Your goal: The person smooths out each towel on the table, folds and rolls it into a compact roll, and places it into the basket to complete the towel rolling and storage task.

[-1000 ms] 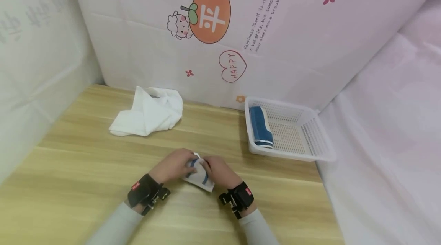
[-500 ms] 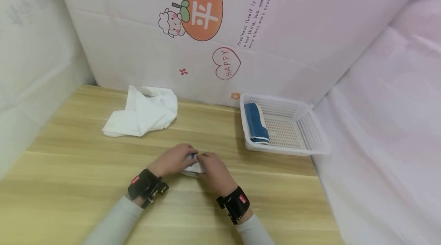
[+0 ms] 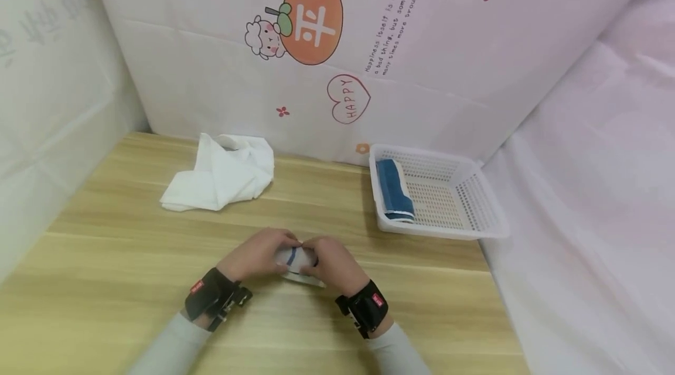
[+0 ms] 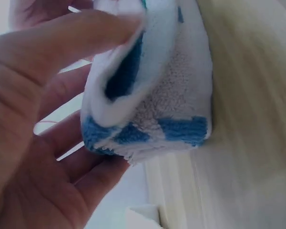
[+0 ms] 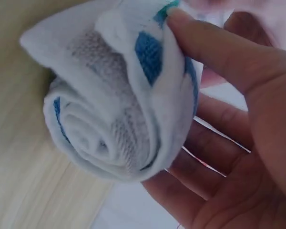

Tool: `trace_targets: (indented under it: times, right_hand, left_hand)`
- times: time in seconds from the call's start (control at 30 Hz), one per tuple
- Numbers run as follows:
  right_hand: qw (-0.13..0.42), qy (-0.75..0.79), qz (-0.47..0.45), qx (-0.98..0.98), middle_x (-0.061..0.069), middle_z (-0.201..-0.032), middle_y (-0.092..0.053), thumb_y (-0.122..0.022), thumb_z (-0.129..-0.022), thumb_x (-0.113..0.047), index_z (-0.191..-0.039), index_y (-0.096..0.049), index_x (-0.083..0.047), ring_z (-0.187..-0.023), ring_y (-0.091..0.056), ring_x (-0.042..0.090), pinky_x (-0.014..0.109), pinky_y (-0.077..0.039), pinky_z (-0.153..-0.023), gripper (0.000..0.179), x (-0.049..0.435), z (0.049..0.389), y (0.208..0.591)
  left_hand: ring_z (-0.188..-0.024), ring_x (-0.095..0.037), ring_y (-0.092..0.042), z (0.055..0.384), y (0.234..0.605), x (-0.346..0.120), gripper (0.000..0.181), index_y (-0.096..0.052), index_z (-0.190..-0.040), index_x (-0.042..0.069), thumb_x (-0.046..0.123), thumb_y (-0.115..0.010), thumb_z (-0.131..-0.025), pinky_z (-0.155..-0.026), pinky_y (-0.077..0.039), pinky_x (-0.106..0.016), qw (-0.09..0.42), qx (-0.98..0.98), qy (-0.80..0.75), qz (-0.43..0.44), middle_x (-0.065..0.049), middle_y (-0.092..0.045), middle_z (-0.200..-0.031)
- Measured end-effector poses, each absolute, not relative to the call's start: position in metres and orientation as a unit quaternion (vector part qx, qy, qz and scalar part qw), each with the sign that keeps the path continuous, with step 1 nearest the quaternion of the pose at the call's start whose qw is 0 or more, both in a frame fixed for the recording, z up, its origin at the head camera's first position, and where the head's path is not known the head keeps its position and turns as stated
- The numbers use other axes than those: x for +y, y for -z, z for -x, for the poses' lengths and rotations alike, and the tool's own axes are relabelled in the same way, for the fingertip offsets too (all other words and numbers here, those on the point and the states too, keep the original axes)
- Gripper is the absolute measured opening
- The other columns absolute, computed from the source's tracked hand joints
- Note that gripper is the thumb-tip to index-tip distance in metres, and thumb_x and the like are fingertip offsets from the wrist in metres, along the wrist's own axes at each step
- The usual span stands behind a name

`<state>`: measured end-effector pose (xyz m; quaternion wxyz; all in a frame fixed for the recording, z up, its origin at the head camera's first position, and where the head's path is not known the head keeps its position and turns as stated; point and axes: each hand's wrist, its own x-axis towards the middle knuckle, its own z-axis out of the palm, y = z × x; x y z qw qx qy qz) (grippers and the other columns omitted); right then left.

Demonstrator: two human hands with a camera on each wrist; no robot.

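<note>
Probably light, soft, grippy, apt to unroll | rolled towel (image 5: 117, 112): between thumbs and fingers | left hand (image 3: 257, 255), right hand (image 3: 337, 265): both pinch it, thumbs opposite fingers | best hold: around its girth, near each end

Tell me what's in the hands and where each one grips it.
A rolled white towel with blue patches: the left hand grips near one end, the right hand near the other, thumbs and fingers on opposite sides.

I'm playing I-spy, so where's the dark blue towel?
In the head view, the dark blue towel is right of centre, inside the white basket along its left side, beyond the right hand.
</note>
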<state>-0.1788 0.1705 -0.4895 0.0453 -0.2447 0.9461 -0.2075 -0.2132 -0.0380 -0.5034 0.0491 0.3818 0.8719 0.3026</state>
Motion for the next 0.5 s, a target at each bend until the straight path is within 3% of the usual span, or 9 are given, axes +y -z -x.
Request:
trace_targets:
  times: [0.33, 0.5]
  right_hand:
    - [0.014, 0.115, 0.25, 0.961, -0.004, -0.088, -0.072, -0.097, -0.064, -0.027, -0.098, -0.073, -0.011, -0.075, -0.062, 0.007, 0.024, -0.053, -0.07, 0.045, 0.16, 0.194, 0.504]
    - [0.009, 0.115, 0.263, 0.958, -0.007, -0.081, -0.069, -0.097, -0.063, -0.026, -0.091, -0.071, -0.013, -0.069, -0.058, 0.005, 0.021, -0.049, -0.062, 0.04, 0.161, 0.2, 0.51]
  left_hand:
    - [-0.098, -0.019, -0.066, 0.216, 0.515, -0.033, 0.054, -0.071, -0.12, 0.007, 0.006, -0.088, -0.069, -0.086, -0.056, -0.039, 0.036, 0.878, -0.298, -0.374, -0.007, -0.073, -0.114]
    - [-0.082, -0.011, -0.062, 0.222, 0.514, -0.032, 0.044, -0.075, -0.108, 0.015, 0.006, -0.086, -0.067, -0.072, -0.054, -0.031, 0.061, 0.872, -0.321, -0.365, 0.007, -0.071, -0.096]
